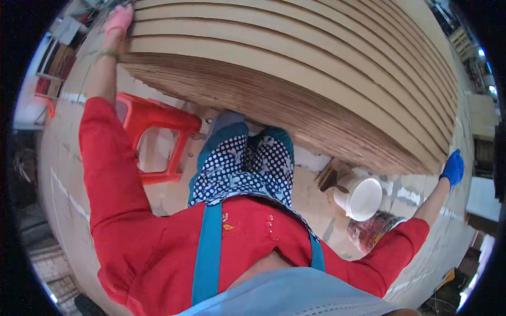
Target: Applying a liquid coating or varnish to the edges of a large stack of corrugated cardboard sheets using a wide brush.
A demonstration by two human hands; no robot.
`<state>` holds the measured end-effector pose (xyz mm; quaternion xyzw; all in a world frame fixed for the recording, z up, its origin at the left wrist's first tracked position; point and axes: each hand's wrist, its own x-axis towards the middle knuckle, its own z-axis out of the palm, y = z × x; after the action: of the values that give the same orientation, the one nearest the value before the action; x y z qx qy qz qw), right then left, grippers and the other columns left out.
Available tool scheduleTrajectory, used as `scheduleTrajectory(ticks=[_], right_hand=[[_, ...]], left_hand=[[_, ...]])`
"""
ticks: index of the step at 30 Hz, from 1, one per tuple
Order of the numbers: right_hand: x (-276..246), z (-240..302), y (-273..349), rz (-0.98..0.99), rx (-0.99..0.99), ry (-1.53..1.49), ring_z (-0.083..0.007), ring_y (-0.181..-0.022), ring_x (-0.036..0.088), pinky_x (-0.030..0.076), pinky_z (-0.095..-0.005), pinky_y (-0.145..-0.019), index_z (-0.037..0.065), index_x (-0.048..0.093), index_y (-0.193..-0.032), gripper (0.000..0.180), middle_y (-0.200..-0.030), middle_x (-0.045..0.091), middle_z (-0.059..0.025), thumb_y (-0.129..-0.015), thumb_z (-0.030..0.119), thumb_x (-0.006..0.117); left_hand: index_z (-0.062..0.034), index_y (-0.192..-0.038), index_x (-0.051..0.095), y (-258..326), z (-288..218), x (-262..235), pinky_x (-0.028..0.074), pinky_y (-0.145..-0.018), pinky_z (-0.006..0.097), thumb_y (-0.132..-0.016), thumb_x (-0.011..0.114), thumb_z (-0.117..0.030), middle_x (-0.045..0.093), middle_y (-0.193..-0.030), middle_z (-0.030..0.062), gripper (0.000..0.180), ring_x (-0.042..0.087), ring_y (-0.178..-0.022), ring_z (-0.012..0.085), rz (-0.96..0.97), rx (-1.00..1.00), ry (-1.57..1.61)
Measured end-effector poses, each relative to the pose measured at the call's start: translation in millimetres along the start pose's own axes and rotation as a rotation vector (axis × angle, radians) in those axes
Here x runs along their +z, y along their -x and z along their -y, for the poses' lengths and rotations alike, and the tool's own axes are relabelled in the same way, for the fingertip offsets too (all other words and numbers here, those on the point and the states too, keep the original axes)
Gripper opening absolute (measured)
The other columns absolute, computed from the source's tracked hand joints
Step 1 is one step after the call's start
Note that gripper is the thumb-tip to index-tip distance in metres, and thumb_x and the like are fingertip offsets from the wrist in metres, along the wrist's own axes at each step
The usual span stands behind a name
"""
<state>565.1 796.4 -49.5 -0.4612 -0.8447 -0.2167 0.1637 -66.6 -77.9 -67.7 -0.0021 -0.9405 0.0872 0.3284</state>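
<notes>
We have a broad stack of long, flat beige sheets (295, 58) spread in front of us, stepped one past the next, with a streaked brown side facing our body. It lies between our two outstretched arms, filling the upper part of the view.

Our left grip (119, 19), a hand in a pink glove, is at the stack's left end, near the far left of the view; we cannot tell whether its fingers are closed on the edge. Our right grip (453, 167), in a bright blue glove, is just beside the near right corner, with the sheets to its left; its fingers look bent, but we cannot tell whether they clamp anything.

Below the stack, a red plastic stool (171, 120) stands left of our legs. To their right, a round white plastic bucket (366, 200) sits near a reddish, crinkled bundle (362, 231) on the pale floor (311, 192).
</notes>
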Motion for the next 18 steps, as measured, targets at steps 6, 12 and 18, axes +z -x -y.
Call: scheduleTrajectory(ticks=[6, 12, 18], right_hand=[[3, 0, -9, 0.225, 0.302, -0.144, -0.0366, -0.075, 0.054, 0.041, -0.0449, -0.063, -0.002, 0.059, -0.077, 0.066, -0.079, 0.056, -0.0242, -0.081, 0.053, 0.022], [12, 54, 11, 0.055, 0.274, -0.212, -0.035, -0.078, 0.055, 0.041, -0.0438, -0.065, -0.004, 0.059, -0.076, 0.068, -0.077, 0.056, -0.0238, -0.081, 0.053, 0.022], [2, 36, -7, 0.168, 0.224, -0.255, -0.0365, -0.077, 0.054, 0.041, -0.0446, -0.065, 0.0, 0.057, -0.089, 0.056, -0.083, 0.056, -0.0231, -0.082, 0.048, 0.028]], left_hand=[[0.0053, -0.1, 0.05, -34, -43, 76, 0.036, -0.083, 0.039, -0.079, 0.029, -0.044, 0.048, -0.105, 0.0246, 0.057, 0.047, -0.097, 0.035, 0.359, -0.251, 0.533], [0.0028, -0.108, 0.045, -30, 7, 66, 0.036, -0.082, 0.038, -0.082, 0.03, -0.044, 0.051, -0.101, 0.022, 0.055, 0.049, -0.094, 0.0336, 0.343, -0.17, 0.537], [0.0048, -0.107, 0.046, -3, -25, -54, 0.033, -0.085, 0.031, -0.08, 0.033, -0.048, 0.051, -0.105, 0.0166, 0.061, 0.046, -0.099, 0.0256, 0.298, -0.398, 1.048]])
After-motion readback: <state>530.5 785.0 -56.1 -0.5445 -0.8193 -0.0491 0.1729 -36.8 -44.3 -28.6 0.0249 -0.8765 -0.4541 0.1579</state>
